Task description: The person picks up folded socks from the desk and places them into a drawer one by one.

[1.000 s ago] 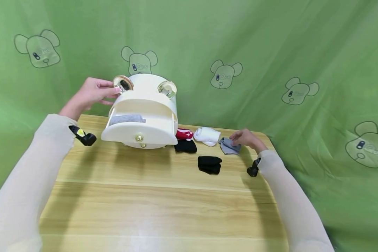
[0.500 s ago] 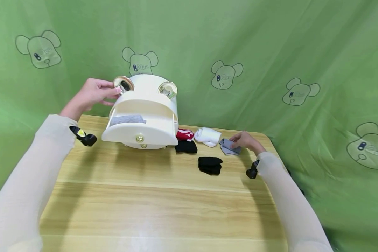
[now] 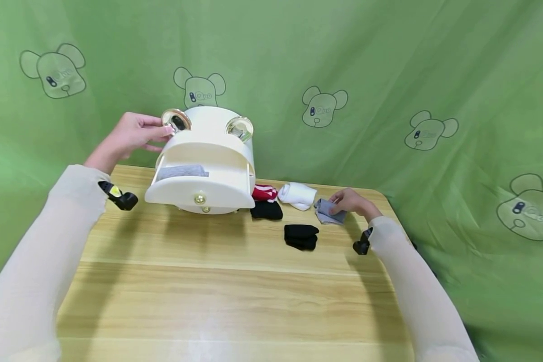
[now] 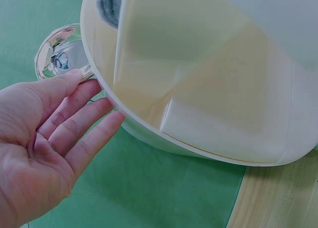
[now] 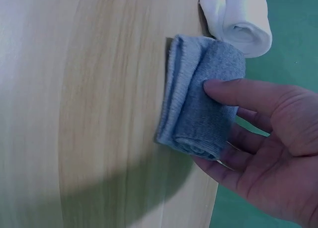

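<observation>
My left hand (image 3: 138, 133) pinches the shiny gold round ear (image 4: 59, 51) of a cream storage box (image 3: 210, 123), thumb on its rim and the other fingertips by the box's side. The box's curved drawer (image 3: 174, 190) is pulled out, and a light grey sock (image 3: 181, 171) lies at its left. At the far right of the table, my right hand (image 5: 278, 138) grips a folded blue-grey sock (image 5: 211, 99). Its thumb presses on the rolled top while the fingers reach behind and under it.
A white rolled sock (image 3: 297, 195) lies left of the blue-grey one. Beside the box are a red-and-white sock (image 3: 265, 193) and a black sock (image 3: 267, 210); another black sock (image 3: 301, 237) lies nearer. A green curtain (image 3: 271, 75) hangs behind the wooden table (image 3: 235, 301).
The right hand has shifted slightly, its thumb and fingers settling around the blue-grey sock, which now looks more tightly folded. The left hand and the box stay in place.
</observation>
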Demonstrator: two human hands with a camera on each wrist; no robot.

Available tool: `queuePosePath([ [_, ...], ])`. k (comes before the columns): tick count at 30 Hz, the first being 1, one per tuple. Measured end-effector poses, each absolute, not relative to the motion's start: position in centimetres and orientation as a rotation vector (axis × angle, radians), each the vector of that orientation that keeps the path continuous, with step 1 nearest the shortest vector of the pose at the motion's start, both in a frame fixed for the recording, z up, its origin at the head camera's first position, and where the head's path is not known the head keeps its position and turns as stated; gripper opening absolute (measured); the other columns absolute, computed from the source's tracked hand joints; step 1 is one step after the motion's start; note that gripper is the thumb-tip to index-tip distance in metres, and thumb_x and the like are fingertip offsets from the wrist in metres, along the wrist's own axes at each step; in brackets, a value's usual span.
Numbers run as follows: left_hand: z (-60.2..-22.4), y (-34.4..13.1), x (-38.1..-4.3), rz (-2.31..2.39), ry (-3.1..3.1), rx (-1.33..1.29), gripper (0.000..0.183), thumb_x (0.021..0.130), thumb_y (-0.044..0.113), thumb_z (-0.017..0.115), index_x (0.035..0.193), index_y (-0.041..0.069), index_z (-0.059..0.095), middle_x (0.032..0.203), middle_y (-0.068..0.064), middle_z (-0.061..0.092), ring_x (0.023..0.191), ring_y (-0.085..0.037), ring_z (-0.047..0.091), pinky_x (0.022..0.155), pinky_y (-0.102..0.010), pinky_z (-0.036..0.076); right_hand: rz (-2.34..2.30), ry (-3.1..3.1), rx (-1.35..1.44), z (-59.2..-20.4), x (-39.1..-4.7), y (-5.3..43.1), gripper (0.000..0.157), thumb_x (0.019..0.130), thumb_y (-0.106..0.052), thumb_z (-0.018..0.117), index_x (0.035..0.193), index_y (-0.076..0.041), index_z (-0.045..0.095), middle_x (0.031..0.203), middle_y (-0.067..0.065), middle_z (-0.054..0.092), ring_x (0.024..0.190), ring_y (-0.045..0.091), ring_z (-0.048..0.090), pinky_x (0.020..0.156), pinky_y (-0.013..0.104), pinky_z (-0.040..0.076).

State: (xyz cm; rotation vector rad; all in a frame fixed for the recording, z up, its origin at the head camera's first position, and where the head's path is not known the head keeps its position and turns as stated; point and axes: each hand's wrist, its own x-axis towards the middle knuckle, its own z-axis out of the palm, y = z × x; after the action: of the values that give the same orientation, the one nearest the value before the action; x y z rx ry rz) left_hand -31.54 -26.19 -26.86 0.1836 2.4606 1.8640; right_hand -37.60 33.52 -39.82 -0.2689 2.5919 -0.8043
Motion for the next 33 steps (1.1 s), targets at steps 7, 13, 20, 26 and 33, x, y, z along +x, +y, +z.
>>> queuePosePath([
  [7,-26.9,-26.3,-31.5,1.869,2.465,0.187,0.044,0.097,0.017,0.071,0.135,-0.002,0.059,0.088,0.012,0.078,0.083,-0.003,0.074,0.076,-0.026,0.068,-0.736,2.537,-0.223,-39.0,-37.8,33.1,0.045,0.09,-0.014,0.075,0.129,0.002,0.059,0.126,0.022,0.058,0.105,0.025,0.059,0.083,0.027,0.054],
  [13,-26.9,-26.4,-31.5,1.869,2.467,0.189,0.043,0.097,0.017,0.072,0.134,0.0,0.06,0.088,0.013,0.078,0.083,-0.003,0.074,0.077,-0.026,0.067,-0.746,2.485,-0.223,-37.2,-37.6,32.9,0.049,0.094,-0.014,0.073,0.136,0.003,0.056,0.13,0.026,0.057,0.099,0.021,0.062,0.082,0.032,0.06],
  [20,-27.0,-26.5,-31.6,1.868,2.468,0.196,0.04,0.097,0.016,0.071,0.133,0.002,0.062,0.089,0.012,0.078,0.083,-0.003,0.074,0.076,-0.026,0.068,-0.763,2.436,-0.255,-34.8,-37.5,33.1,0.054,0.094,-0.014,0.073,0.141,0.005,0.052,0.126,0.024,0.06,0.096,0.022,0.065,0.086,0.036,0.063],
  [26,-26.9,-26.5,-31.6,1.877,2.459,0.201,0.035,0.097,0.016,0.071,0.129,0.005,0.065,0.088,0.012,0.078,0.083,-0.003,0.074,0.076,-0.026,0.068,-0.758,2.405,-0.275,-32.4,-37.3,32.9,0.054,0.093,-0.011,0.074,0.14,0.005,0.052,0.119,0.018,0.063,0.093,0.02,0.066,0.086,0.035,0.064],
  [33,-27.0,-26.4,-31.8,1.862,2.463,0.199,0.035,0.097,0.017,0.072,0.129,0.005,0.065,0.088,0.012,0.078,0.083,-0.003,0.074,0.077,-0.027,0.068,-0.737,2.422,-0.307,-28.8,-36.9,31.6,0.055,0.091,-0.009,0.074,0.14,0.004,0.052,0.12,0.018,0.064,0.097,0.024,0.066,0.089,0.038,0.064],
])
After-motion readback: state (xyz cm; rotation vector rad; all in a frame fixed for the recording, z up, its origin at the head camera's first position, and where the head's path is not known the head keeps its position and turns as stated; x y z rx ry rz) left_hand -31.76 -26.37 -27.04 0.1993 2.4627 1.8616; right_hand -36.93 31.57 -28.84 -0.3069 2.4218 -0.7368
